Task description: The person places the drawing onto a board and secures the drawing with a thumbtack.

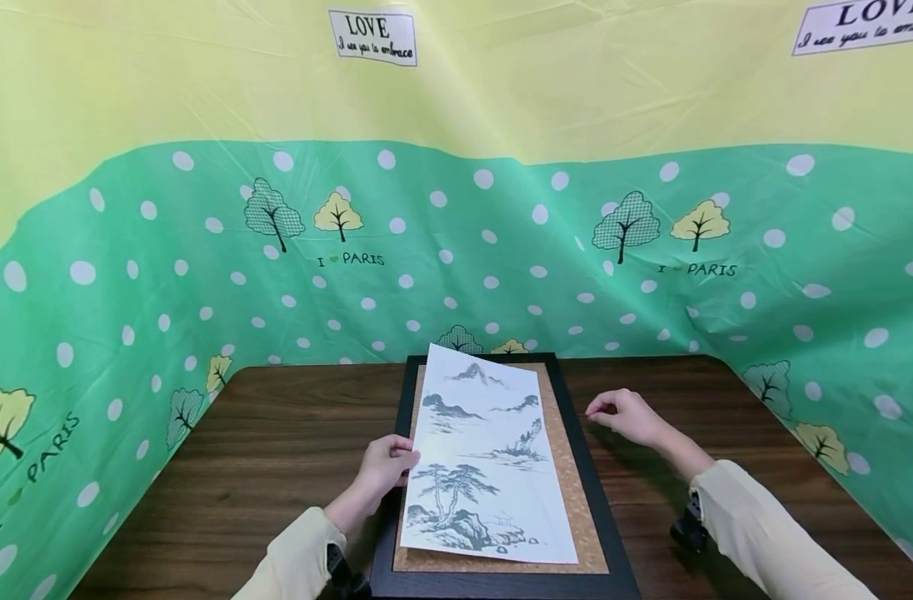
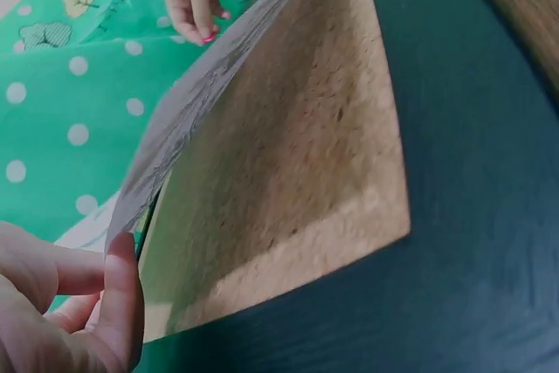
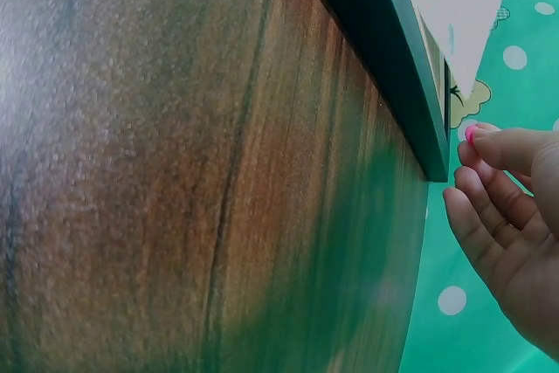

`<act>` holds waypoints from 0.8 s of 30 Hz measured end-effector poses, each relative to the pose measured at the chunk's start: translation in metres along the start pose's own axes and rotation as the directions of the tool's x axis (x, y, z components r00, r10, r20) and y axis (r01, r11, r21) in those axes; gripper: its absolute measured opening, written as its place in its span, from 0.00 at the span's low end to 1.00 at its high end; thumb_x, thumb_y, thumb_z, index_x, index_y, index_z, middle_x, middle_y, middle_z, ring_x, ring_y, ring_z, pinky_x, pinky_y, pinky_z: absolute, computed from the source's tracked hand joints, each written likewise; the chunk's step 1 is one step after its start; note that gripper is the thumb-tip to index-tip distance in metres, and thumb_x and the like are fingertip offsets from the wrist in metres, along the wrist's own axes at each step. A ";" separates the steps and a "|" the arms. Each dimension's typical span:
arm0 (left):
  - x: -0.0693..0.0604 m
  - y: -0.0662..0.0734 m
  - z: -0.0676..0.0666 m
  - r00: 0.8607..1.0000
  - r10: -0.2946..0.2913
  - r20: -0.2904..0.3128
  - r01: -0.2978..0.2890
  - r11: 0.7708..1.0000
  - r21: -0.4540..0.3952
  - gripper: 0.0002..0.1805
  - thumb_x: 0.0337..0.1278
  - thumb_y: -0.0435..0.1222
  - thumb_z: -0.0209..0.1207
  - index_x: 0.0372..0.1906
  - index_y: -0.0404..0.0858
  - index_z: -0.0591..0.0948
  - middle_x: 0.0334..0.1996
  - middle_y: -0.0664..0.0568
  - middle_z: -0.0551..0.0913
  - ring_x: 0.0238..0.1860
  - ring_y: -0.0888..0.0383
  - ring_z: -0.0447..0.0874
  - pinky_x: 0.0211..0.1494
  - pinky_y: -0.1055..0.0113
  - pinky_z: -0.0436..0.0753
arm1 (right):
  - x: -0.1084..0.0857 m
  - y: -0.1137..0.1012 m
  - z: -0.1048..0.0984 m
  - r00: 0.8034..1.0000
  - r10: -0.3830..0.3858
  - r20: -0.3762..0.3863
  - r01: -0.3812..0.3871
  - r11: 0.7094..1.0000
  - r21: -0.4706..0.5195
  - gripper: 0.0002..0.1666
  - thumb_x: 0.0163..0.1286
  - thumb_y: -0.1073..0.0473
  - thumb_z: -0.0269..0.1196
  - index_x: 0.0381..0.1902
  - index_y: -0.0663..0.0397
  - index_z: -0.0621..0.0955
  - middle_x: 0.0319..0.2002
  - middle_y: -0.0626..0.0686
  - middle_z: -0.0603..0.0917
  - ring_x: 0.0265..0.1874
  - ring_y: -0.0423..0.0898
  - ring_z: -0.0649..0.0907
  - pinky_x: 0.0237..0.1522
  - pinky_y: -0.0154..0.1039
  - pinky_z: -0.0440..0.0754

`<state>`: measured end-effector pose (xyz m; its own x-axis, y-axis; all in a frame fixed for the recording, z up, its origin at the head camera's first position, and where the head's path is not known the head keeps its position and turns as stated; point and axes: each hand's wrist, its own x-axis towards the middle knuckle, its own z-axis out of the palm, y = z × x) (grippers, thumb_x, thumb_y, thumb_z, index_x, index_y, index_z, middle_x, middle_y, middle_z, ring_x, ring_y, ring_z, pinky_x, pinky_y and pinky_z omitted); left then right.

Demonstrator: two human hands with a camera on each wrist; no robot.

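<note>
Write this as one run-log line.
left hand: pinches printed sheet | right hand: pinches small pink item | sheet: raised over corkboard

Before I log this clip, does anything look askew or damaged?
Only the printed sheet looks askew: its top edge slants against the black frame, with the left hand holding its side off the cork.

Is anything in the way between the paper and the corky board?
Nothing visible: the left hand pinches the paper by its edge, and the left wrist view shows only open space between it and the cork board.
</note>
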<state>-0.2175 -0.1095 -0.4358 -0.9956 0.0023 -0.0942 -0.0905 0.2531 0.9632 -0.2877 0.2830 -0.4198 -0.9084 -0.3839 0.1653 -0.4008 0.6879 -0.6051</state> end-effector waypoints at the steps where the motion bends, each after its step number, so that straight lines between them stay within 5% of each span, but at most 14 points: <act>1: 0.000 0.000 0.001 1.000 0.002 0.002 -0.002 1.000 0.004 0.08 0.53 0.28 0.57 0.38 0.26 0.75 0.27 0.48 0.77 0.26 0.61 0.74 0.28 0.65 0.79 | 0.000 0.000 0.000 1.000 0.003 -0.001 -0.003 1.000 0.001 0.05 0.61 0.67 0.59 0.33 0.63 0.82 0.29 0.53 0.81 0.23 0.42 0.74 0.22 0.33 0.75; 10: -0.002 -0.004 0.008 1.000 0.006 0.005 -0.006 0.999 0.038 0.09 0.52 0.28 0.56 0.37 0.26 0.75 0.27 0.48 0.77 0.25 0.61 0.74 0.27 0.65 0.80 | -0.002 0.001 0.002 1.000 0.026 -0.002 -0.026 1.000 -0.001 0.05 0.61 0.67 0.59 0.34 0.62 0.81 0.30 0.53 0.81 0.24 0.43 0.74 0.23 0.34 0.75; 24: 0.000 -0.007 0.004 0.994 0.107 0.008 -0.107 0.987 0.119 0.13 0.49 0.26 0.60 0.41 0.24 0.75 0.27 0.46 0.78 0.23 0.61 0.77 0.24 0.67 0.80 | 0.000 0.001 0.003 1.000 0.006 0.007 -0.007 1.000 0.009 0.05 0.62 0.68 0.59 0.33 0.63 0.81 0.30 0.55 0.81 0.23 0.44 0.74 0.22 0.34 0.75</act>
<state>-0.2173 -0.1078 -0.4434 -0.9993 0.0368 0.0077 0.0206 0.3646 0.9309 -0.2883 0.2822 -0.4224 -0.9101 -0.3841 0.1556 -0.3939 0.6851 -0.6128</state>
